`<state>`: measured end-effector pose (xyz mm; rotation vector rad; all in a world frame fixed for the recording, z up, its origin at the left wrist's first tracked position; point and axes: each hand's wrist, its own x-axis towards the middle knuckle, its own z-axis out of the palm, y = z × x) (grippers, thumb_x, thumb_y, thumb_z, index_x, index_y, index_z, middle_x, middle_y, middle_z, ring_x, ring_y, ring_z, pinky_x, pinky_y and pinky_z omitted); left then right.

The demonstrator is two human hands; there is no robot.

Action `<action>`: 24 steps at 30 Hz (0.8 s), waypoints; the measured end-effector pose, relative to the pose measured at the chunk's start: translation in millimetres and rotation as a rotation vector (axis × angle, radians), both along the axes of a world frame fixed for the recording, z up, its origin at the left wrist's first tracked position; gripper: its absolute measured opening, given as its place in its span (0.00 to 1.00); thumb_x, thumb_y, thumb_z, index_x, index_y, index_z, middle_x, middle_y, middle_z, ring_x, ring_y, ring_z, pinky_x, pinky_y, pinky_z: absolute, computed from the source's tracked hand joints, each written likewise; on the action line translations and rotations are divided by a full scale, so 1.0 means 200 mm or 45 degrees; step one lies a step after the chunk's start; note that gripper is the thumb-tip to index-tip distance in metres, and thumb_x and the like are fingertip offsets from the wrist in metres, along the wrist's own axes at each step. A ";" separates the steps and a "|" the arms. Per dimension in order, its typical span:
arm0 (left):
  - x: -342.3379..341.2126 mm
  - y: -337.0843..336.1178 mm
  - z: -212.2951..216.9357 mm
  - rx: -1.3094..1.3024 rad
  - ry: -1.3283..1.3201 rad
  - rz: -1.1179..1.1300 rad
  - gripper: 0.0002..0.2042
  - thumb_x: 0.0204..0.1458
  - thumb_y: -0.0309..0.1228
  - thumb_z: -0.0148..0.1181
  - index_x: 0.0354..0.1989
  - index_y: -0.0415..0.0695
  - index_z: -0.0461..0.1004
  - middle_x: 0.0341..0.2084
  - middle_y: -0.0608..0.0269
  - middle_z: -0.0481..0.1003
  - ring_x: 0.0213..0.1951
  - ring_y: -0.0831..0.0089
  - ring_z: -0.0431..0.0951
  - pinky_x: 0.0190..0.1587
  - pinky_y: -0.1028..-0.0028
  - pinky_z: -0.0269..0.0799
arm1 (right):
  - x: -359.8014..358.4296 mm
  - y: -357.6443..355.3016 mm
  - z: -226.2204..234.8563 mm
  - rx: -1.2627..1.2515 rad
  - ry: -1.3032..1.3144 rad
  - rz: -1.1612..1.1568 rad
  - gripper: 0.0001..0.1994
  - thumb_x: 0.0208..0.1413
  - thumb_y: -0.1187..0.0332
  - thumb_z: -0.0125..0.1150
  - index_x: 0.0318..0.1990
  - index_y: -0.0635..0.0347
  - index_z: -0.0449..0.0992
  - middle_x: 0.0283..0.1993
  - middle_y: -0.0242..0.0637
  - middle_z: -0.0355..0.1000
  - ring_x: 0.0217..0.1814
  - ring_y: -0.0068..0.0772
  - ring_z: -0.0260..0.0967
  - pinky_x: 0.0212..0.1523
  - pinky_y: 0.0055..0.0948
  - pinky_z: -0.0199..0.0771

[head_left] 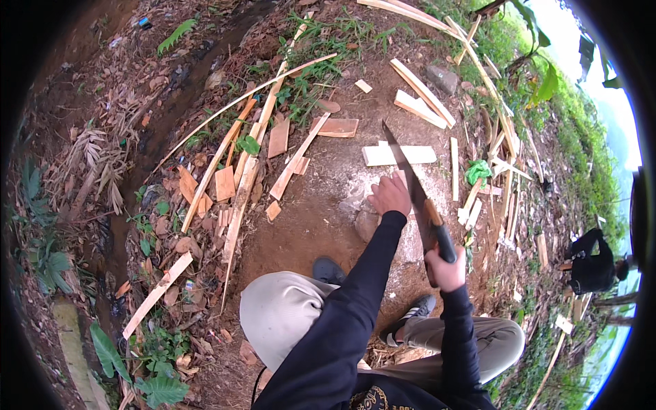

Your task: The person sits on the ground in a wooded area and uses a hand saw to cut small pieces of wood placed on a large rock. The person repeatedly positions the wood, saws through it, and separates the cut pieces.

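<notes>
My right hand (447, 268) is wrapped round the dark handle of a handsaw (408, 167), whose long blade points away from me, tip up and to the left. Just left of the blade, my left hand (391, 195) presses down with bent fingers. What lies under its fingertips is mostly hidden; a pale, dust-covered surface shows beside it. Beyond the left hand, a pale wooden board (383, 156) lies crosswise, the blade passing over it in view. A rounded stone (366, 225) sits beneath my left wrist.
Long wooden strips (247, 181) and small offcuts (278, 139) lie at left. More boards (422, 92) lie ahead, near a grey rock (443, 79). A green plastic bag (478, 171) rests among wood scraps at right. Another person (593, 263) is bent over at far right.
</notes>
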<state>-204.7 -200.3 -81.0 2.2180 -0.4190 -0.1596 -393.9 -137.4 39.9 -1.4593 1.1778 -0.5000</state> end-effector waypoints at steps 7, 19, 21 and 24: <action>0.00 -0.01 0.01 0.059 0.002 -0.006 0.22 0.64 0.46 0.39 0.39 0.39 0.73 0.36 0.48 0.78 0.47 0.50 0.72 0.51 0.49 0.59 | -0.32 0.24 0.18 -0.067 0.021 0.079 0.08 0.41 0.76 0.66 0.20 0.60 0.70 0.16 0.28 0.64 0.20 0.18 0.62 0.23 0.25 0.63; -0.02 -0.01 -0.01 0.115 0.012 -0.062 0.25 0.64 0.50 0.38 0.40 0.39 0.73 0.38 0.47 0.78 0.49 0.51 0.71 0.53 0.50 0.58 | -0.32 0.23 0.21 -0.014 0.027 0.127 0.11 0.41 0.74 0.68 0.17 0.60 0.69 0.15 0.29 0.65 0.19 0.18 0.63 0.22 0.24 0.63; -0.06 -0.03 0.04 0.113 0.001 -0.107 0.25 0.64 0.51 0.38 0.40 0.40 0.74 0.38 0.47 0.78 0.49 0.51 0.71 0.53 0.50 0.58 | -0.15 0.06 0.04 -0.036 0.002 -0.028 0.13 0.42 0.70 0.70 0.18 0.62 0.70 0.15 0.31 0.66 0.20 0.20 0.65 0.22 0.27 0.64; 0.03 -0.03 0.00 0.136 0.050 -0.044 0.26 0.65 0.51 0.37 0.40 0.39 0.73 0.38 0.49 0.78 0.49 0.49 0.71 0.54 0.49 0.57 | -0.03 0.01 -0.07 -0.245 -0.002 0.062 0.14 0.43 0.66 0.70 0.19 0.64 0.71 0.14 0.33 0.66 0.19 0.22 0.65 0.21 0.32 0.64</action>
